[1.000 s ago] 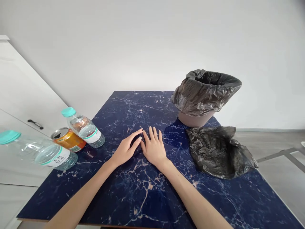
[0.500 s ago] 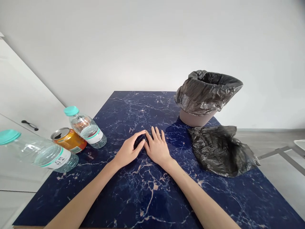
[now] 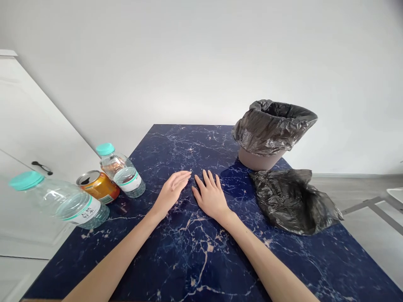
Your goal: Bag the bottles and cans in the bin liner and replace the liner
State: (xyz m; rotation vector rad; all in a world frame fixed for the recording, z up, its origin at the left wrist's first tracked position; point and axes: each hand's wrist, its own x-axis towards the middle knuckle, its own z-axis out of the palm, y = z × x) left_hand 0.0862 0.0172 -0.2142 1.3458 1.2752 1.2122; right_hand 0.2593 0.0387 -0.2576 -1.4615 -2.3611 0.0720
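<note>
My left hand [image 3: 170, 191] is turned on its side over the middle of the table, fingers stretched out and holding nothing. Beside it my right hand [image 3: 211, 195] lies palm down with its fingers spread, also without anything in it. To the left stand two clear water bottles with turquoise caps, a nearer bottle [image 3: 85, 214] and a farther bottle [image 3: 132, 184]. Between them is an orange-gold drink can [image 3: 102, 188] with its top opened. On the right, a crumpled black plastic bag [image 3: 283, 201] lies in front of a brownish bin [image 3: 260, 159] lined with another black bag [image 3: 267, 132].
Everything stands on a dark blue marble-patterned table [image 3: 189, 147]. A white wall [image 3: 195, 63] rises behind it. White cabinet doors with a black handle [image 3: 42, 167] are at the left, and a grey metal frame [image 3: 374, 205] shows beyond the right edge.
My hands have come apart at the fingertips. The left hand has tilted onto its side with its fingers straightened. The view has shifted slightly; the objects appear unmoved on the table.
</note>
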